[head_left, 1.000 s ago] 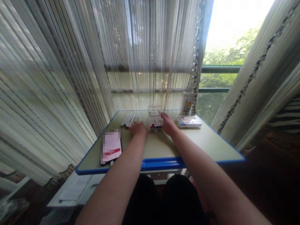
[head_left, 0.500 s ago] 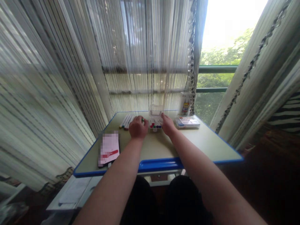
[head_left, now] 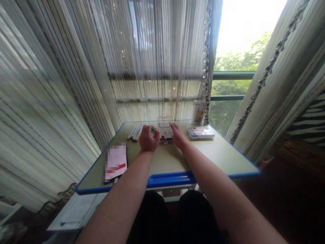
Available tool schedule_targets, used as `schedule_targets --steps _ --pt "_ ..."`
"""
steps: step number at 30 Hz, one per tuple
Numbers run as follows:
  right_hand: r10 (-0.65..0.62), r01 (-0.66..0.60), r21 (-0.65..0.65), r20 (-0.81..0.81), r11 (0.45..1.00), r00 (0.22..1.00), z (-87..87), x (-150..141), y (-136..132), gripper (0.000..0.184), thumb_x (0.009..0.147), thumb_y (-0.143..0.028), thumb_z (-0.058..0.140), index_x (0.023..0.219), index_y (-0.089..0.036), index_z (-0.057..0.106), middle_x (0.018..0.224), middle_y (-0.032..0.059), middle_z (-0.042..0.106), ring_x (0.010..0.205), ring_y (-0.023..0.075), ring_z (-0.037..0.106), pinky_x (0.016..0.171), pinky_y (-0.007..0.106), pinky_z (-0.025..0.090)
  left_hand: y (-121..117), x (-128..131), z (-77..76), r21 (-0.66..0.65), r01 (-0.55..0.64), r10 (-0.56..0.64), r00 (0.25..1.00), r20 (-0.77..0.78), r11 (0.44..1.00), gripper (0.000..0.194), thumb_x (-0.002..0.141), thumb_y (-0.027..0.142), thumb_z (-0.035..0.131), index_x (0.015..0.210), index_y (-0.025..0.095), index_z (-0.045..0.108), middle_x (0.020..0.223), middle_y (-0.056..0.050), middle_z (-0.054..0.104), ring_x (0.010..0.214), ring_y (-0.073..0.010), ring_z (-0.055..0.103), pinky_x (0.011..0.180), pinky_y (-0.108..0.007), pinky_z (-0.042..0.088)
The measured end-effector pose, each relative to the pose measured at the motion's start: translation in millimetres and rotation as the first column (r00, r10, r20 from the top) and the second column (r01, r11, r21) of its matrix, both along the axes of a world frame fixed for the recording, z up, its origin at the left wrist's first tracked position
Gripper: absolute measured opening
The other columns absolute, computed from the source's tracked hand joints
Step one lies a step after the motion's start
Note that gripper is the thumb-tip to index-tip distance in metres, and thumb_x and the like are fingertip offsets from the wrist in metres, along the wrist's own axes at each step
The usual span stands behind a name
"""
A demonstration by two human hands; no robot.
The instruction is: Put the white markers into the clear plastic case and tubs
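Observation:
My left hand (head_left: 149,138) is closed around a marker (head_left: 153,130) whose green end shows at the fingers; its barrel is mostly hidden. Just to the right of that hand lies a clear plastic case (head_left: 165,142), its lid (head_left: 165,120) raised at the back. White markers (head_left: 166,136) with red, green, blue and purple ends lie inside it. My right hand (head_left: 178,135) grips the right side of the case, thumb near the lid's corner. A few loose white markers (head_left: 134,132) with coloured ends lie left of my left hand.
A second clear box (head_left: 201,133) sits right of my right hand, with an upright clear container (head_left: 199,113) behind it. A tablet-like device (head_left: 116,161) with a pink screen lies at the table's left. The table (head_left: 215,159) has a blue edge; curtains (head_left: 157,67) hang behind it.
The view has shifted slightly. The green end in my left hand shows more plainly now, with that hand turned a little. My right hand stays at the case.

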State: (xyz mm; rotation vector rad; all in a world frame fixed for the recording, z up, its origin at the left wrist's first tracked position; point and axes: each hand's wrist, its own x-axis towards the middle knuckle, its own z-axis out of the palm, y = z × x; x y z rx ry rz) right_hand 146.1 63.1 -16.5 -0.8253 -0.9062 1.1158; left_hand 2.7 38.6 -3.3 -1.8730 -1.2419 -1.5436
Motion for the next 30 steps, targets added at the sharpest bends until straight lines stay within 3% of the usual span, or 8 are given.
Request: schedule_targets --steps 4,12,21,25,30 --pt "0.04 -0.041 -0.053 -0.013 0.998 0.999 2.5 -0.1 -2.4 0.026 0.081 -0.042 0.056 0.087 -0.017 0.064 0.082 0.006 0.071 0.09 0.0198 0.066 0.081 0.036 0.051 -2.5 0.4 1.6 0.038 0.074 -0.073 0.997 -0.017 0.997 0.013 0.084 0.026 0.042 0.078 0.019 0.051 0.076 -0.006 0.053 0.074 -0.0179 0.053 0.068 -0.029 0.043" --pt "0.028 -0.029 -0.047 -0.024 0.998 0.999 2.7 -0.7 -1.5 0.03 0.078 -0.043 0.059 0.092 -0.017 0.064 0.087 0.0065 0.071 0.094 0.0208 0.065 0.083 0.037 0.05 -14.6 3.8 11.0 0.212 0.138 -0.13 0.99 -0.052 0.967 0.014 0.089 0.029 0.044 0.084 0.017 0.051 0.079 -0.008 0.056 0.078 -0.0176 0.054 0.072 -0.03 0.045" --pt "0.037 -0.037 -0.005 -0.049 0.999 0.998 2.7 0.7 0.2 0.028 0.079 -0.042 0.059 0.092 -0.019 0.063 0.086 0.0034 0.071 0.091 0.0187 0.065 0.082 0.034 0.051 -20.6 0.0 13.8 0.203 0.176 -0.155 0.981 -0.114 0.963 0.027 0.092 0.035 0.042 0.101 0.016 0.059 0.085 -0.009 0.066 0.078 -0.0164 0.062 0.073 -0.027 0.046" --pt "0.03 -0.029 -0.029 0.024 0.999 0.999 1.9 2.3 1.6 0.031 0.078 -0.046 0.06 0.089 -0.017 0.064 0.084 0.0046 0.071 0.088 0.0188 0.066 0.08 0.032 0.05 -21.1 0.1 13.8 0.252 0.192 -0.155 0.975 -0.157 0.948 0.035 0.092 0.039 0.039 0.111 0.014 0.056 0.094 -0.012 0.067 0.079 -0.017 0.062 0.076 -0.029 0.046" --pt "-0.03 0.033 -0.043 0.074 0.999 0.997 4.9 4.1 -0.8 0.035 0.078 -0.048 0.058 0.09 -0.016 0.066 0.086 0.0054 0.071 0.089 0.0201 0.065 0.083 0.033 0.049 -24.0 3.2 15.9 0.25 0.216 -0.172 0.967 -0.187 0.944 0.033 0.092 0.038 0.041 0.109 0.014 0.057 0.091 -0.012 0.067 0.079 -0.0173 0.062 0.075 -0.03 0.046"
